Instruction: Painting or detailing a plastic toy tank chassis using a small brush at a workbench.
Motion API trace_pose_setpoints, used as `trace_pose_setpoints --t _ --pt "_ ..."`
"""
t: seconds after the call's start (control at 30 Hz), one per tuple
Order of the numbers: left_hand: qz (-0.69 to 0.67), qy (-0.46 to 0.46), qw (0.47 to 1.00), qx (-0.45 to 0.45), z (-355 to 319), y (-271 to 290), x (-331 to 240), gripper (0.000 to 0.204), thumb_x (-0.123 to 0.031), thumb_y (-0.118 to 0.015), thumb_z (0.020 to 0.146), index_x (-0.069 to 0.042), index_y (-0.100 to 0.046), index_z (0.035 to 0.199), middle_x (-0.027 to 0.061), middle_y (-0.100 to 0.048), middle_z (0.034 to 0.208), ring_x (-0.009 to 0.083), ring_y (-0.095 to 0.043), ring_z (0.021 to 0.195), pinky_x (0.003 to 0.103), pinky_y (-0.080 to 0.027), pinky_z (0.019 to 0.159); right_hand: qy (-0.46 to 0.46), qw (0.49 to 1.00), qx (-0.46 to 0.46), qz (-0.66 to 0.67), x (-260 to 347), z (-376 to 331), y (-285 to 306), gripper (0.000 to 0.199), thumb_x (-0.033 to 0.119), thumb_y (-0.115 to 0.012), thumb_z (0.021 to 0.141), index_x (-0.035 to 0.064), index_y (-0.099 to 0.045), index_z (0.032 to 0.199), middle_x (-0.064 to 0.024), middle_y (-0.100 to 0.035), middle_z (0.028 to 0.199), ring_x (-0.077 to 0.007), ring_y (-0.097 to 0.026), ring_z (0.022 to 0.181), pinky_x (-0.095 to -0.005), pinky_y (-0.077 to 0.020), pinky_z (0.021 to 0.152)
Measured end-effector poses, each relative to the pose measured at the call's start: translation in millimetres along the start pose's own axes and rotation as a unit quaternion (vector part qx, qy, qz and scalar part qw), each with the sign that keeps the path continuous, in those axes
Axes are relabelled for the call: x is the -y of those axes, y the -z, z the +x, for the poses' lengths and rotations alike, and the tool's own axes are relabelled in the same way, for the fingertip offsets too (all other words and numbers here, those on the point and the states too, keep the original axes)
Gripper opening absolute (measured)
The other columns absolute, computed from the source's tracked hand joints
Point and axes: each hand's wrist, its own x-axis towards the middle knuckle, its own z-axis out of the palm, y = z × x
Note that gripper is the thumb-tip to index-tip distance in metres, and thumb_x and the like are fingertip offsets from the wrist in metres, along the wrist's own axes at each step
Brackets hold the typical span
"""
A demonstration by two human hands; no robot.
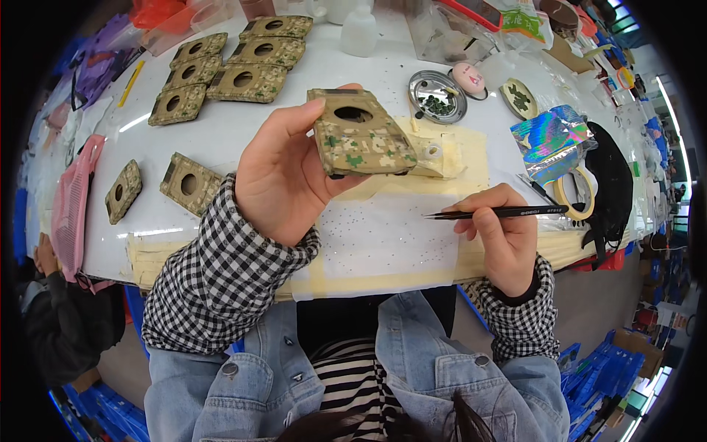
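Observation:
My left hand [283, 166] grips a camouflage-patterned model tank hull [366, 140], tilted above the table, with an oval hole in its top. The thumb presses on its upper left edge and the fingers lie beneath it. In my right hand [504, 232] are slim black tweezers [508, 212], pinched between thumb and fingers, their tips pointing left and apart from the hull. Below both hands lies a white paper sheet [383, 250] strewn with tiny dark specks. To the left rest a matching hull [190, 183] and a smaller camouflage piece [123, 191], which also have round holes.
Several more hulls [247, 81] stand grouped at the back left. A round metal dish [460, 110] holds small dark green bits. Nearby are a white bottle [359, 31], a camouflage-marked oval lid [518, 99], an iridescent packet [551, 144] and a tape roll [585, 195]. Another person sits at far left.

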Motion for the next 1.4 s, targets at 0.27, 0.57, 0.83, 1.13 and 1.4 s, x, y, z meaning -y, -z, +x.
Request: trace_pose_setpoints --t 0.27,0.57,0.83,1.13,1.4 --pt "-0.018 0.035 0.999 -0.009 -2 -4 0 0.054 -0.029 -0.039 0.093 0.001 -0.033 0.138 0.0275 -0.049 0.127 0.0361 -0.054 0.115 0.037 -0.051 0.092 0.128 0.991 0.047 0.017 55 33 3 0.016 0.011 -0.055 0.093 -0.004 -0.055 0.099 -0.0108 -0.063 0.09 -0.0138 -0.062 0.082 -0.0242 -0.0495 0.071" --pt "-0.026 0.082 0.996 -0.014 -5 -11 -4 0.053 -0.032 -0.041 0.093 -0.002 -0.038 0.137 0.0168 -0.054 0.125 0.0275 -0.055 0.114 0.04 -0.045 0.097 0.157 0.981 0.092 0.075 75 60 -24 0.021 0.016 -0.047 0.097 -0.0048 -0.049 0.098 -0.0153 -0.06 0.092 -0.0212 -0.065 0.084 -0.0307 -0.0549 0.075" --pt "-0.011 0.088 0.996 -0.01 -5 -8 -1 0.052 -0.033 -0.042 0.093 -0.003 -0.04 0.136 0.0146 -0.055 0.125 0.0264 -0.055 0.114 0.041 -0.046 0.096 0.17 0.976 0.107 0.088 70 60 -25 0.014 0.009 -0.049 0.096 -0.005 -0.051 0.099 -0.0119 -0.061 0.095 -0.0152 -0.063 0.089 -0.0265 -0.0528 0.08" --pt "-0.006 0.085 0.996 -0.011 -5 -10 -2 0.052 -0.033 -0.042 0.093 -0.003 -0.04 0.135 0.0136 -0.055 0.125 0.026 -0.056 0.113 0.042 -0.046 0.096 0.198 0.976 0.091 0.013 66 61 -27 0.012 0.007 -0.056 0.093 -0.004 -0.058 0.094 -0.0089 -0.062 0.089 -0.0122 -0.06 0.083 -0.0239 -0.0491 0.074" --pt "-0.006 0.078 0.997 0.0 -5 -10 -2 0.052 -0.033 -0.043 0.093 -0.002 -0.04 0.135 0.0134 -0.055 0.124 0.0246 -0.057 0.112 0.041 -0.047 0.095 0.229 0.965 0.105 -0.078 65 63 -24 0.015 0.01 -0.055 0.093 -0.0046 -0.056 0.094 -0.0148 -0.063 0.091 -0.0178 -0.063 0.082 -0.0281 -0.0503 0.076"
